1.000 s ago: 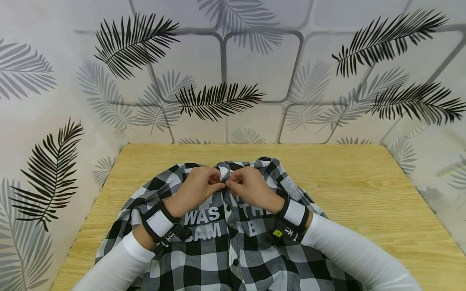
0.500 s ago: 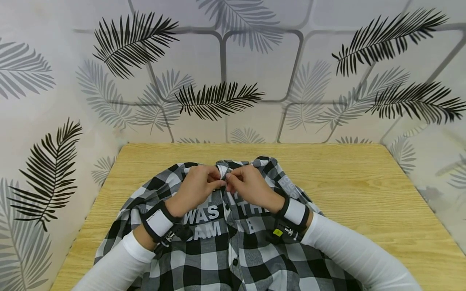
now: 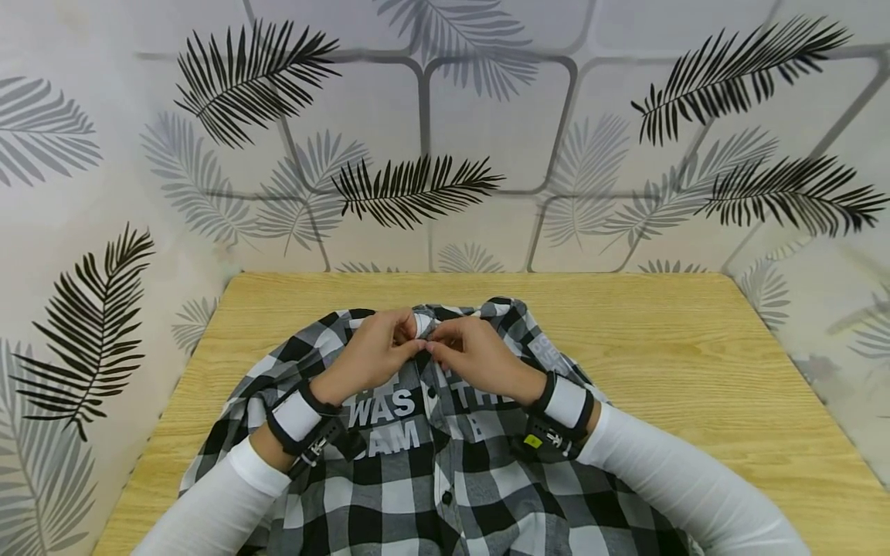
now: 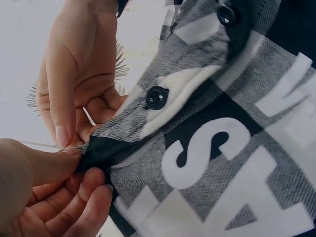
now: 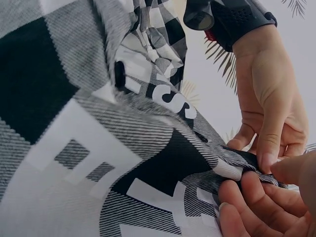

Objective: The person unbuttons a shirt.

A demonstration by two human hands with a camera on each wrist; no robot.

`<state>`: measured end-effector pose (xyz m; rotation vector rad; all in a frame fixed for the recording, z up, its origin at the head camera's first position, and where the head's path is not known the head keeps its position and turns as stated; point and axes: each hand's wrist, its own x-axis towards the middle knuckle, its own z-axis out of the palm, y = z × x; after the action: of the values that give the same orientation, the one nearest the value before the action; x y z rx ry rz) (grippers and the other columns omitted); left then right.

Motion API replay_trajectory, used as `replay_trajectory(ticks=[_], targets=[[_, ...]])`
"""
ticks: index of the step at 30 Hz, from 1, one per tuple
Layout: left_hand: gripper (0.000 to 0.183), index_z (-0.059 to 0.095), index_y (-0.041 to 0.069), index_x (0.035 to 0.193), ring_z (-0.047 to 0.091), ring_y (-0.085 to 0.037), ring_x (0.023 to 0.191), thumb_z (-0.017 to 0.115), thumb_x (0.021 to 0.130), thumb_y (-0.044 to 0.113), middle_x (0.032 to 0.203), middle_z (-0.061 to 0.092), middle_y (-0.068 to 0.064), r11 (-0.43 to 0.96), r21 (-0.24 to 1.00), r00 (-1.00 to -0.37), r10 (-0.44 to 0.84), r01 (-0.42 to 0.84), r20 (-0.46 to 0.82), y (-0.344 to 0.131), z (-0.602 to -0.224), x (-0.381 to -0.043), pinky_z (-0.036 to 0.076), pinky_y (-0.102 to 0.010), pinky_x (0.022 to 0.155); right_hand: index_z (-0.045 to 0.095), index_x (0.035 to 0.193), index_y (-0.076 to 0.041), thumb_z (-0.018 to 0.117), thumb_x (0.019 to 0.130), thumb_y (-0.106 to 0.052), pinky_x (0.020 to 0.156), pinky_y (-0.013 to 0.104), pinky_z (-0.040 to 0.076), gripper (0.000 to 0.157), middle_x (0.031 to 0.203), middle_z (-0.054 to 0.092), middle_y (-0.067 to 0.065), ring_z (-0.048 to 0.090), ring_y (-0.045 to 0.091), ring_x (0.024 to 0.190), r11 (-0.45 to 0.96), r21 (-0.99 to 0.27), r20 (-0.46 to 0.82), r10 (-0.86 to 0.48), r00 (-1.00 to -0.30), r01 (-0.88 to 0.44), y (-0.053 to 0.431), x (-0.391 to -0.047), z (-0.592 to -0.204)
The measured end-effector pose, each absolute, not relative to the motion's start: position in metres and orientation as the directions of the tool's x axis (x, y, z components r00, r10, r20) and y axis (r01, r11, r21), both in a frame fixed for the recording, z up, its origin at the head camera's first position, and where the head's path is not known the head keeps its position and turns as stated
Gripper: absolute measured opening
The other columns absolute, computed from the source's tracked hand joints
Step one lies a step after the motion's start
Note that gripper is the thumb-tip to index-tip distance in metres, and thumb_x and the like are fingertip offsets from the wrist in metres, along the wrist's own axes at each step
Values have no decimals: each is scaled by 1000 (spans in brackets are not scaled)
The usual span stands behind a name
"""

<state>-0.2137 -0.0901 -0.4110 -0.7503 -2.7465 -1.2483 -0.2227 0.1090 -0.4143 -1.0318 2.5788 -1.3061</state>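
A black, white and grey checked shirt (image 3: 399,498) with pale printed letters (image 3: 382,408) lies front up, its collar end toward the back of the table. Near the collar, my left hand (image 3: 370,349) pinches the front edge between thumb and fingers. Facing it, my right hand (image 3: 481,357) pinches the same place, the thumb tips nearly meeting. In the left wrist view, black buttons (image 4: 157,98) run along the raised button band up to the pinched end. The right wrist view has the cloth bunched between both hands' fingertips. Whatever lies inside the pinch is hidden by the fingers.
The shirt rests on a light wooden table (image 3: 660,355). Behind and beside it stand pale walls (image 3: 487,139) with a leaf pattern. Both wrists wear black straps with small cameras (image 3: 549,442), which hang close over the shirt front.
Both hands keep to the same place near the collar. The right hand's fingertips shift slightly against the cloth, and the thumb tips come back together.
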Motion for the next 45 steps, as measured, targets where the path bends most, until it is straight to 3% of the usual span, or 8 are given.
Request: replay_trajectory(ticks=[7, 11, 17, 20, 24, 27, 34, 45], targets=[[12, 41, 10, 94, 53, -13, 58, 51, 97, 17, 72, 53, -3, 508, 733, -874, 418, 453, 250, -90, -413, -216, 38, -29, 53, 65, 107, -9, 58, 92, -24, 52, 27, 46, 22, 83, 64, -3, 57, 14, 58, 461, -716, 219, -565, -795, -525, 110, -224, -416], [12, 38, 10, 103, 50, -20, 49, 41, 101, 22, 61, 42, -8, 480, 771, -876, 438, 418, 201, -89, -413, -215, 44, -28, 49, 65, 97, -15, 60, 90, -34, 50, 27, 45, 20, 80, 62, -7, 55, 12, 56, 515, -679, 201, -556, -806, -524, 109, -221, -415], [18, 36, 14, 115, 54, -20, 48, 34, 103, 27, 59, 43, -9, 495, 775, -884, 435, 392, 170, -87, -413, -216, 49, -31, 50, 65, 82, -19, 63, 88, -37, 51, 24, 46, 19, 76, 63, -10, 54, 3, 56, 565, -599, 187, -590, -786, -567, 103, -216, -415], [17, 38, 12, 111, 54, -23, 51, 36, 102, 26, 63, 46, -10, 485, 763, -867, 461, 427, 192, -87, -413, -216, 49, -32, 52, 64, 79, -18, 63, 89, -30, 52, 24, 46, 15, 77, 64, -8, 54, 2, 56, 549, -597, 195, -609, -769, -586, 101, -216, -416], [18, 51, 12, 110, 62, -20, 77, 49, 98, 25, 91, 60, -7, 532, 707, -871, 416, 466, 261, -89, -414, -213, 50, -33, 62, 65, 79, -18, 61, 91, -24, 50, 24, 45, 14, 77, 63, -7, 52, 4, 53, 535, -597, 230, -601, -766, -598, 103, -218, -417], [18, 58, 16, 106, 61, -15, 83, 57, 93, 29, 101, 61, -1, 573, 699, -897, 361, 428, 254, -92, -416, -210, 49, -33, 62, 65, 81, -17, 60, 91, -23, 46, 25, 42, 13, 75, 63, -6, 51, 6, 50, 537, -601, 266, -563, -782, -591, 104, -221, -415], [17, 60, 14, 94, 56, -15, 51, 58, 93, 31, 79, 62, 0, 521, 781, -890, 445, 346, 97, -93, -420, -207, 47, -30, 45, 65, 86, -16, 60, 92, -24, 45, 26, 40, 11, 78, 63, -5, 51, 4, 52, 555, -596, 330, -489, -807, -580, 104, -226, -410], [11, 47, 5, 92, 63, -23, 68, 50, 97, 15, 82, 62, -12, 387, 885, -905, 417, 261, 84, -94, -416, -209, 55, -33, 55, 67, 100, -14, 60, 91, -33, 46, 27, 41, 21, 85, 65, -6, 51, 6, 54, 531, -634, 307, -495, -813, -563, 107, -223, -406]])
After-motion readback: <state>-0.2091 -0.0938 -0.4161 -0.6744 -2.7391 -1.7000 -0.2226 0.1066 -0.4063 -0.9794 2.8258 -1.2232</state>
